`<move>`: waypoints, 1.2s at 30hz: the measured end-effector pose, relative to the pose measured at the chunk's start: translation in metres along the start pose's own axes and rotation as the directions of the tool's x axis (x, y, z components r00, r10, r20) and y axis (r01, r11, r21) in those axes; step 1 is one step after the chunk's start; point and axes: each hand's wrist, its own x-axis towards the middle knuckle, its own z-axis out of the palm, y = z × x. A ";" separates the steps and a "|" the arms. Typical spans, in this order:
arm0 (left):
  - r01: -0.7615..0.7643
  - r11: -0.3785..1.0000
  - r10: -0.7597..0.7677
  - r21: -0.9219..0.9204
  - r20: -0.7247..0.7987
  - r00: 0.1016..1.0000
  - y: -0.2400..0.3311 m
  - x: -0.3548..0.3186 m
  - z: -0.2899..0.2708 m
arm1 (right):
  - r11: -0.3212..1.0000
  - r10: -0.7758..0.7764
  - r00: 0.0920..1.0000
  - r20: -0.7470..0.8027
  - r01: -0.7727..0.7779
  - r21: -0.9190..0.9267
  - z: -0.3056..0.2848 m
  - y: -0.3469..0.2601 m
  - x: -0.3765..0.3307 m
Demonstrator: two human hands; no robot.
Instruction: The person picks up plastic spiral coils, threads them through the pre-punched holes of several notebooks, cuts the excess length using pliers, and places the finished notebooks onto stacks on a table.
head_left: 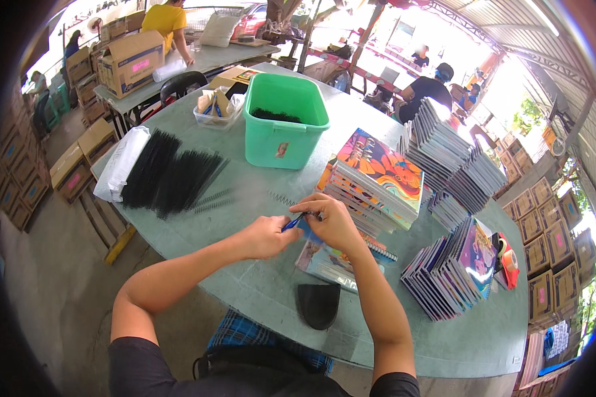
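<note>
My left hand (pixel 269 236) is closed around a small blue-handled tool (pixel 293 223), which looks like pliers or cutters; its jaws point toward my other hand. My right hand (pixel 334 223) pinches a black spiral binding coil (pixel 281 198), whose free end sticks out to the left past the fingertips. Both hands meet above the table, just over a short stack of spiral notebooks (pixel 338 263). To the left lies a big heap of black coils (pixel 169 175), with a couple of loose coils (pixel 213 200) beside it.
A green tub (pixel 286 142) with black coils inside stands beyond my hands. Notebook stacks (pixel 377 178) rise at the right, near tape rolls (pixel 510 259). A dark rounded pad (pixel 318 306) lies near the table's front edge. Cardboard boxes (pixel 131 63) and other people are farther back.
</note>
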 end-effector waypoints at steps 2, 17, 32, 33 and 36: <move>-0.203 0.949 0.235 0.240 -0.113 0.965 -0.024 0.009 0.005 | 0.998 -0.041 0.999 0.006 0.041 -0.054 0.004 0.001 0.000; -0.220 0.861 0.340 0.458 -0.196 0.920 -0.036 0.013 0.007 | 0.988 -0.104 0.994 -0.019 0.101 -0.115 0.007 0.005 -0.005; 0.053 0.968 -0.069 0.245 0.055 0.996 0.001 -0.006 0.002 | 0.959 0.070 0.955 -0.287 -0.143 -0.243 0.021 0.001 -0.007; 0.020 0.953 -0.027 0.302 0.022 0.999 -0.005 -0.004 0.003 | 0.960 0.068 0.957 -0.282 -0.140 -0.243 0.021 0.001 -0.005; 0.028 0.946 -0.047 0.322 0.051 0.998 -0.012 -0.002 -0.008 | 0.966 0.058 0.968 -0.244 -0.116 -0.232 0.014 -0.001 -0.005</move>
